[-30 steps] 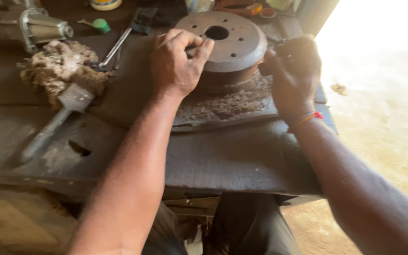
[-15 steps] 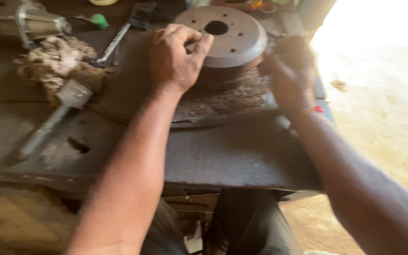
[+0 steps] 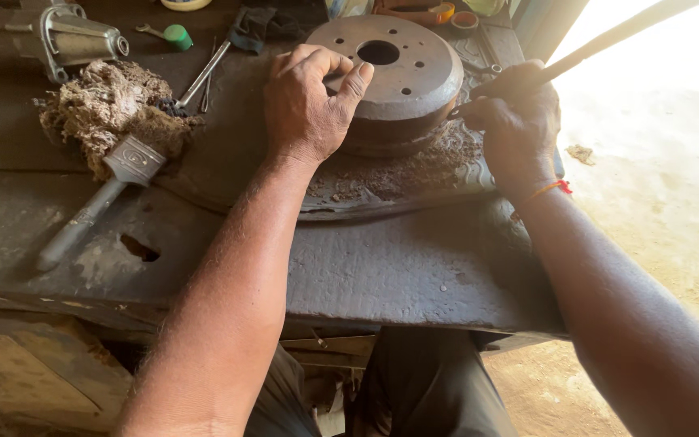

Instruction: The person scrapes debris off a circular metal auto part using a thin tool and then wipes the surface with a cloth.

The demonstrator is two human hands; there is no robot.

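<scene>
A rusty round brake drum (image 3: 410, 69) with a centre hole and bolt holes sits face up on a flat metal plate (image 3: 220, 154). My left hand (image 3: 309, 101) grips the drum's near-left rim, thumb on top. My right hand (image 3: 515, 121) is closed around a long dark rod (image 3: 608, 36) that slants up to the right; its lower tip touches the drum's right side. Rust flakes (image 3: 398, 174) lie on the plate below the drum.
A hammer (image 3: 99, 202) lies at the left on the dark workbench (image 3: 398, 275), beside a wad of dirty rags (image 3: 107, 105). A metal part (image 3: 66, 36), a green-capped item (image 3: 175, 36) and a thin tool (image 3: 204, 77) lie behind. Sandy ground (image 3: 673, 202) is to the right.
My right hand has settled lower against the drum's right side and the rod it holds now shows clearly, slanting up to the right. My left hand keeps its grip on the rim.
</scene>
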